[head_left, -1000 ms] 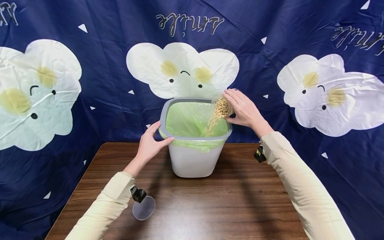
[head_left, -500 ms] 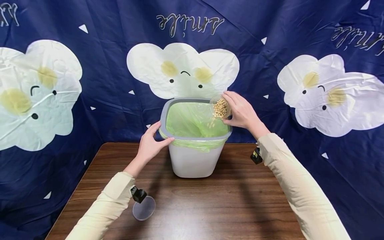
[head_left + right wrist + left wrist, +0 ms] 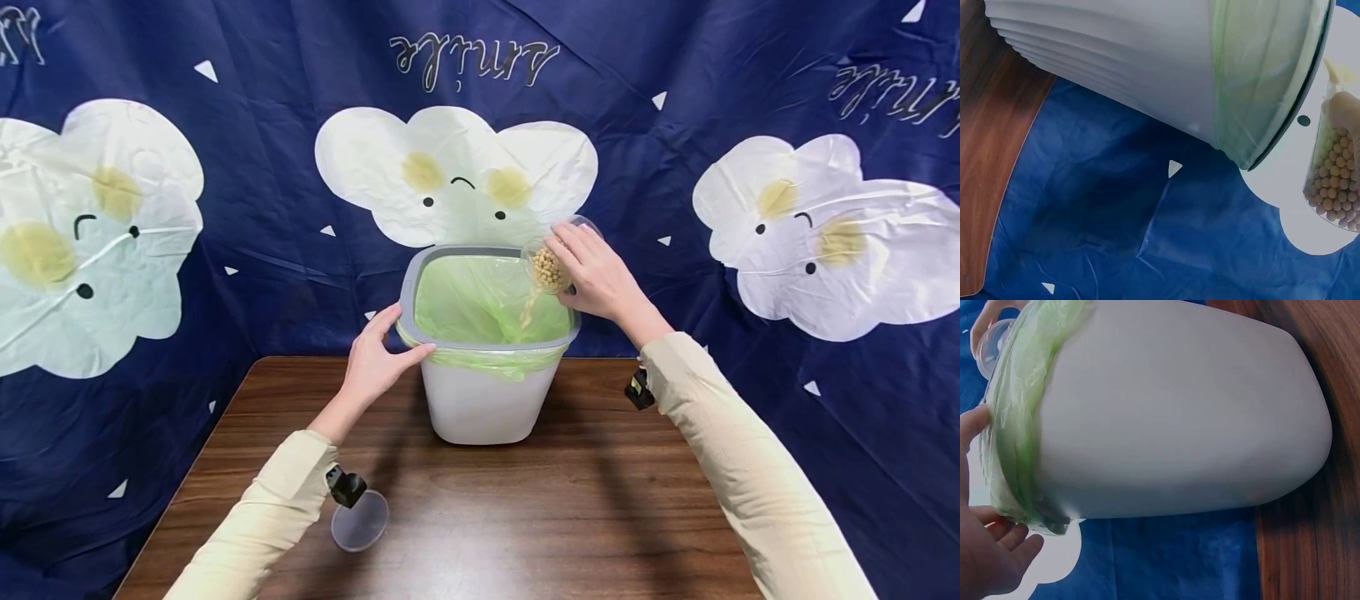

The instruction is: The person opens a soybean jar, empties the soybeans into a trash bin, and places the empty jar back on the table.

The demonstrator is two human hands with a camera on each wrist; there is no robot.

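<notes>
A white trash can [image 3: 486,404] with a grey rim stands on the table, lined with a green plastic bag [image 3: 472,292]. My left hand [image 3: 375,354] holds the can's left front corner, thumb on the front rim and fingers at the side. Above the right side of the opening, my right hand [image 3: 600,271] grips a clear plastic jar [image 3: 587,222] tipped mouth-down toward the bag. Beige soybeans [image 3: 547,268] fill its lower part, and a thin stream of them falls into the liner. In the right wrist view, soybeans [image 3: 1335,178] show through the jar wall beside a fingertip.
A clear round lid [image 3: 360,521] lies on the brown wooden table [image 3: 480,517], by the left wrist. Dark blue cloth [image 3: 645,50] with white clouds hangs behind and at both sides. Each wrist wears a small black camera [image 3: 346,485].
The right hand has shifted slightly left and tipped the jar further. The bean stream thinned, then runs again, and fewer beans show in the jar. The left hand and can stay put.
</notes>
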